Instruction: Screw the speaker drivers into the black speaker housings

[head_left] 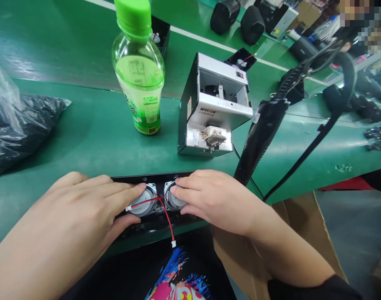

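Note:
Two round speakers with grey magnets sit side by side in a long black housing point(160, 186) at the table's near edge. My left hand point(87, 200) grips the left speaker point(144, 207), fingertips on its far edge and thumb at the near side. My right hand point(213, 198) is closed over the right speaker point(174, 201), covering part of it. Thin red and black wires point(167, 216) cross between the speakers. One white connector point(173, 244) hangs over the front edge; another white connector point(128, 208) lies by my left fingers. Both hands hide the housing's ends.
Behind the housing stand a green-capped drink bottle point(143, 96) and a silver-black WEIXIN machine point(213, 106). A plastic bag of dark parts point(24, 125) lies left. A black tool with a strap point(262, 137) rises at right, above a cardboard box point(305, 233). Black speaker cases point(252, 25) stand farther back.

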A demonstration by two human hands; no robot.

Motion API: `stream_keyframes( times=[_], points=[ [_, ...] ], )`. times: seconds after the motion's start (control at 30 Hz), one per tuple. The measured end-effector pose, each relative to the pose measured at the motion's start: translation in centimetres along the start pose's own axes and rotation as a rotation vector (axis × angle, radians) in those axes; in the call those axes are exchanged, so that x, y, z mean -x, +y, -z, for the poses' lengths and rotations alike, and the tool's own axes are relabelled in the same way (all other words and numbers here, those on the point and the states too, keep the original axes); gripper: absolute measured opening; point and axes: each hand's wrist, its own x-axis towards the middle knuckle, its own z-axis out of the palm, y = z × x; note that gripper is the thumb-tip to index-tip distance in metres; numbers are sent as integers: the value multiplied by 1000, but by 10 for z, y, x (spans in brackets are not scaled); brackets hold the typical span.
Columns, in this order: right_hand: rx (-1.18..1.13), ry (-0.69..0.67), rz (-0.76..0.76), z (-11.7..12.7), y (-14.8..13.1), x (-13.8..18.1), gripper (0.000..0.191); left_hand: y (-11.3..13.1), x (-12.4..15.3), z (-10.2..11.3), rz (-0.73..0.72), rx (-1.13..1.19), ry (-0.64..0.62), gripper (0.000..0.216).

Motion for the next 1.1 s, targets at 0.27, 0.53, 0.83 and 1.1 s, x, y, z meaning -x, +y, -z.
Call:
stream_keyframes(
  times=[0.27, 0.53, 0.83, 1.1],
  points=[
    [67, 34, -11, -6, -2, 3, 29, -1, -7, -4, -164, -99, 75, 38],
    [-39, 248, 14, -18, 9, 8, 23, -3, -12, -4, -171, -101, 73, 37],
    [-56, 255, 48, -17, 12, 5, 27, 6, -18, 1, -128, -7, 102, 31],
    [-42, 158, 23, -13, 6, 5, 25, 1, -6, -2, -88, -32, 41, 36]
  ],
)
